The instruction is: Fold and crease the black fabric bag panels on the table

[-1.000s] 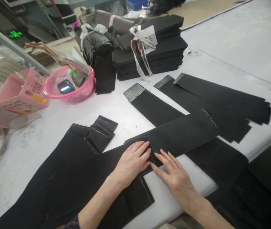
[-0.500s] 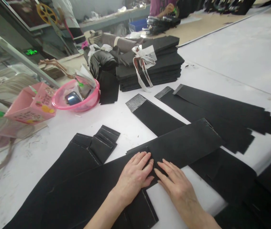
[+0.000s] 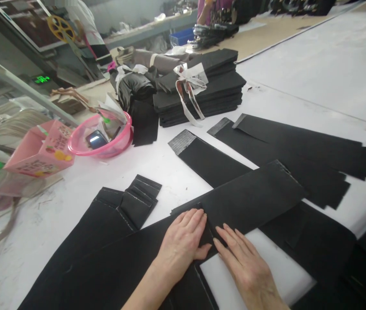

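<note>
My left hand (image 3: 184,237) lies flat on a long black strip (image 3: 131,254), its fingertips near the strip's end. Just right of it, my right hand (image 3: 242,258) rests with fingers stretched out, its fingertips on the edge of another black strip (image 3: 247,193). The two strips meet or overlap between my hands. A white board (image 3: 278,258) shows under and beside my right hand. More black pieces with folded, stitched-looking ends (image 3: 139,200) lie to the left.
Black strips (image 3: 299,146) fan out at the right. A tied black stack (image 3: 202,94), a pink basin (image 3: 118,148) and a pink box (image 3: 41,148) stand farther back on the white table (image 3: 315,77). Two people are in the background.
My right hand's fingers have moved slightly right and down, away from my left hand. My left thumb has spread out a little. The view has shifted slightly.
</note>
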